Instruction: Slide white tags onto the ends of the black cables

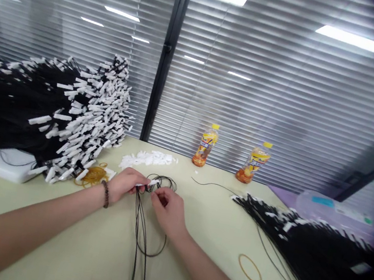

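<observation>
My left hand [129,182], with a beaded bracelet [105,193] at the wrist, is closed on black cables [139,220] near a white end piece [153,182]. The cables loop behind the fingers and hang down toward the table's front edge. Close beside it, my right hand [170,208] has thumb and index finger pinched together near the coil. What the right fingertips hold, if anything, is too small to make out. Just beyond the hands lies a scatter of small white pieces [150,157].
A high pile of white-tipped black cables [95,105] fills the left, with rubber bands [93,175] before it. More black cables [315,247] lie at right, beside a single rubber band [250,269]. Two drink bottles [205,146] [254,163] stand by the blinds.
</observation>
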The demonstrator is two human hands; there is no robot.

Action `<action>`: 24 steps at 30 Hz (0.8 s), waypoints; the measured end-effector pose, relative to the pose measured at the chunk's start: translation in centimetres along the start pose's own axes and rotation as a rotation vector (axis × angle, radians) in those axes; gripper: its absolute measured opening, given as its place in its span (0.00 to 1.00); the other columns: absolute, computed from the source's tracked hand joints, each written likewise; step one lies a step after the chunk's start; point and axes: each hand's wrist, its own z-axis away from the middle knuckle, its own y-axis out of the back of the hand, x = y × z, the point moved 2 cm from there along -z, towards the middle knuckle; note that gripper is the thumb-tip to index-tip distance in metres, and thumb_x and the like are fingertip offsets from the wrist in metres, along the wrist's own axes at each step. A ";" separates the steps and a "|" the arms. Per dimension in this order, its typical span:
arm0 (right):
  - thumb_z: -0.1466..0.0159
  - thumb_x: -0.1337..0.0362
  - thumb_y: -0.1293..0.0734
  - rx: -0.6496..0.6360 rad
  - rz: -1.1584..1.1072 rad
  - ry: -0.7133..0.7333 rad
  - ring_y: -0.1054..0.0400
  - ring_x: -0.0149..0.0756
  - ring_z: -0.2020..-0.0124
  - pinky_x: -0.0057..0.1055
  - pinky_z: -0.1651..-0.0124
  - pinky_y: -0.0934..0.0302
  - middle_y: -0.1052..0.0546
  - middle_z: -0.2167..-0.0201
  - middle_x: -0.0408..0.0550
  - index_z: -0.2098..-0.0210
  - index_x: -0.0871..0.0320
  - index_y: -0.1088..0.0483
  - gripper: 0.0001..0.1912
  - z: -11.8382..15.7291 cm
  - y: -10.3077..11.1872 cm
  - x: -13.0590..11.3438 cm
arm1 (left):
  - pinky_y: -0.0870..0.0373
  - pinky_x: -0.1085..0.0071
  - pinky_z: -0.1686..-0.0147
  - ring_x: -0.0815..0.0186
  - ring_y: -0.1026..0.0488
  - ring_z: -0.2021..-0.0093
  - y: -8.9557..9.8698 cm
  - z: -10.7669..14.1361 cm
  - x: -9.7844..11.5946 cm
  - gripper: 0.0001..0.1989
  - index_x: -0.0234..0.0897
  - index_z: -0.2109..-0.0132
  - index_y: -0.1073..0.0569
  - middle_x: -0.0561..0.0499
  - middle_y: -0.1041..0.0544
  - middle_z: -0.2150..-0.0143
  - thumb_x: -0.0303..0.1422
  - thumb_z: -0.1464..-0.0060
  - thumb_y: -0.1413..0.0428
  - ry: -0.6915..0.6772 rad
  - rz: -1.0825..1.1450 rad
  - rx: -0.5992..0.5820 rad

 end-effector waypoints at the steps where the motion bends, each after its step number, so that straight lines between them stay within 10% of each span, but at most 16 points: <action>1: 0.43 0.62 0.42 -0.005 0.010 0.007 0.39 0.28 0.79 0.23 0.75 0.46 0.31 0.79 0.43 0.72 0.60 0.33 0.10 0.0 0.0 -0.1 | 0.51 0.77 0.82 0.74 0.44 0.82 -0.1 0.1 0.0 0.16 0.31 0.74 0.27 0.52 0.34 0.79 0.43 0.60 0.45 -0.008 -0.007 0.005; 24: 0.45 0.67 0.42 0.116 0.307 0.075 0.45 0.25 0.81 0.21 0.77 0.55 0.36 0.82 0.39 0.75 0.59 0.40 0.04 0.4 -0.2 -0.1 | 0.55 0.77 0.80 0.74 0.49 0.80 -2.0 1.8 1.7 0.19 0.32 0.80 0.35 0.56 0.42 0.83 0.44 0.53 0.52 -0.221 -0.234 0.021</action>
